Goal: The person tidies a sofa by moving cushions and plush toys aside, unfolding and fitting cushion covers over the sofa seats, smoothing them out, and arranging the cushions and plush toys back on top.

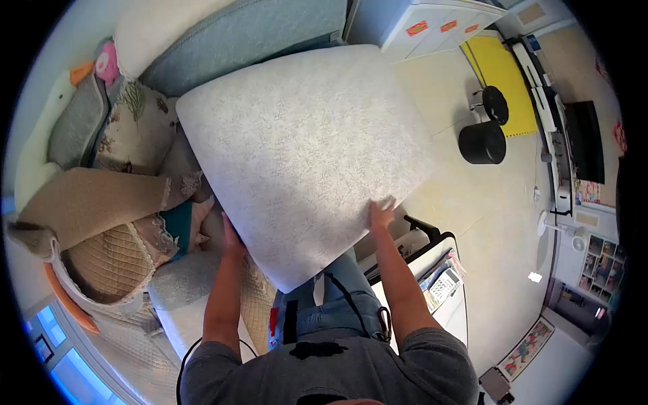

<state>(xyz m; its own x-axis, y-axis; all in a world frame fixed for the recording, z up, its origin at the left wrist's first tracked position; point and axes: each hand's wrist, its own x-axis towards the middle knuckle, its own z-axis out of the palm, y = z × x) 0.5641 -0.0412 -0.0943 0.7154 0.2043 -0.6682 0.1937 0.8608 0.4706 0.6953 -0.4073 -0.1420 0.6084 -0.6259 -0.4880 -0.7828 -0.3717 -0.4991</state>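
A large, pale sofa cushion [304,148] with a mottled pattern fills the middle of the view, tilted in front of my legs. My left hand [233,236] presses along its left edge, fingers partly hidden by the cushion. On the opposite side, my right hand [382,216] grips the lower right edge, with the thumb on the upper face. Left of the cushion lie a tan quilted cover [108,263] with lace trim and a brown cloth [101,202], heaped on the sofa.
A grey-blue sofa backrest [250,50] stands behind the cushion. Printed pillows [131,125] and a pink plush toy [106,64] sit at the left. At the right are a small table [455,314] with a calculator [445,285], a black stool [482,143] and a yellow mat [503,74].
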